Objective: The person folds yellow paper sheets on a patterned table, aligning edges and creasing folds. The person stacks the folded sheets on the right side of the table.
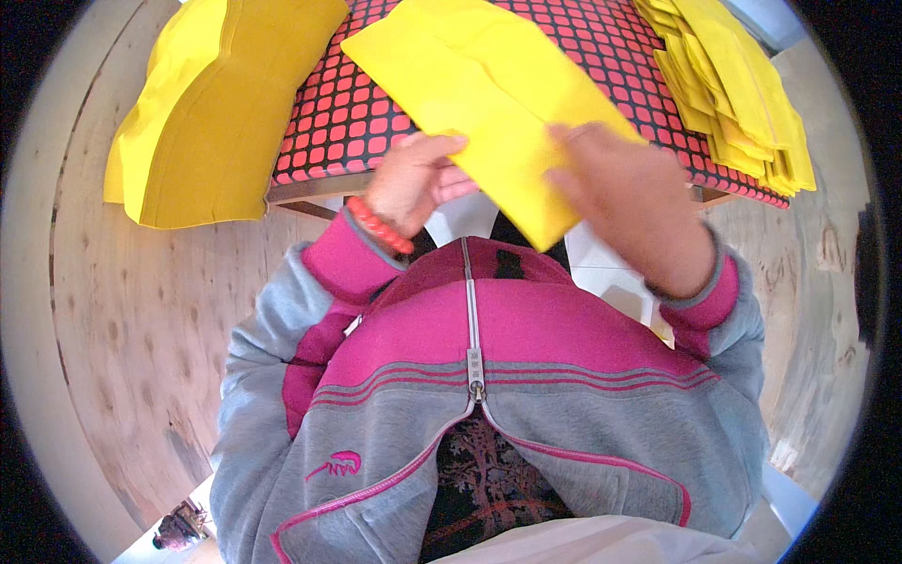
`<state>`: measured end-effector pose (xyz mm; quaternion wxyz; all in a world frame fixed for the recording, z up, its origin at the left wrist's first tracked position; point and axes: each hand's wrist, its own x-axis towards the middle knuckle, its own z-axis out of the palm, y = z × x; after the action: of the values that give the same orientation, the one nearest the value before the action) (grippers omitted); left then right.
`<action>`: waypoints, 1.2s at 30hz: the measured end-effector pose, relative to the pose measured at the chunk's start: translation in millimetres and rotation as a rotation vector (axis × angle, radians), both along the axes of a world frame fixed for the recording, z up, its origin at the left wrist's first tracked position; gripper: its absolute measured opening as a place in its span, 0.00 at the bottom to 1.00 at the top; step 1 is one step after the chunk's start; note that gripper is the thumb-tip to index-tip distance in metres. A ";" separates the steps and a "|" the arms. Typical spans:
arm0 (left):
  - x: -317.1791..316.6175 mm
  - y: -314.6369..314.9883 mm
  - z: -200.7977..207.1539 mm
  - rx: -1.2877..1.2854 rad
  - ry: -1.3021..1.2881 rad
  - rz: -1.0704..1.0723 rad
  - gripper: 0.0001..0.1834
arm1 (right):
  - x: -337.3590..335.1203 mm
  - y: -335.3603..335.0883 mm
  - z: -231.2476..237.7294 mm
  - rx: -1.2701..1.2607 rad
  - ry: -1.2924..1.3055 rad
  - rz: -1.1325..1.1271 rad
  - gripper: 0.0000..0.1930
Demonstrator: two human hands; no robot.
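Observation:
A flat, folded yellow cloth piece (507,103) lies slantwise in front of me, its near corner reaching past the table's front edge. My left hand (418,179), with a red beaded bracelet on the wrist, pinches its left edge, thumb on top and fingers underneath. Over the right side of the cloth is my right hand (625,193). Motion blurs its fingers, so I cannot tell whether they grip the cloth or lie on it.
The table has a red-and-black checked cover (348,132). Larger yellow cloth (211,113) drapes over its left edge. Several folded yellow pieces (738,94) are piled at the right, overhanging the edge. Wooden boards (160,338) show around the table.

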<state>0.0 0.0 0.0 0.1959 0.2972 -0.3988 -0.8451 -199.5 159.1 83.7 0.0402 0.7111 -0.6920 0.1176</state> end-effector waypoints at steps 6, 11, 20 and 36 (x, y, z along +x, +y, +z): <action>52.8 -17.9 14.1 0.096 0.070 -0.045 0.25 | -67.0 3.6 -44.6 -0.228 0.053 0.009 0.27; 78.4 -29.2 24.2 0.257 0.101 -0.195 0.26 | -43.8 -20.8 -85.6 -0.400 -0.043 0.204 0.30; 37.9 -108.2 50.0 -0.431 -0.281 -0.519 0.12 | -38.6 -45.5 -81.8 -0.517 0.033 0.453 0.09; -61.0 -126.2 72.3 -1.960 -0.493 -0.472 0.24 | 57.4 -99.2 -83.0 -0.345 -0.170 0.082 0.09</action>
<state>-61.0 -126.2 72.3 0.0941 0.0865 -0.9884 -0.0824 -142.2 60.0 0.6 0.0983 0.7086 -0.6331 0.2956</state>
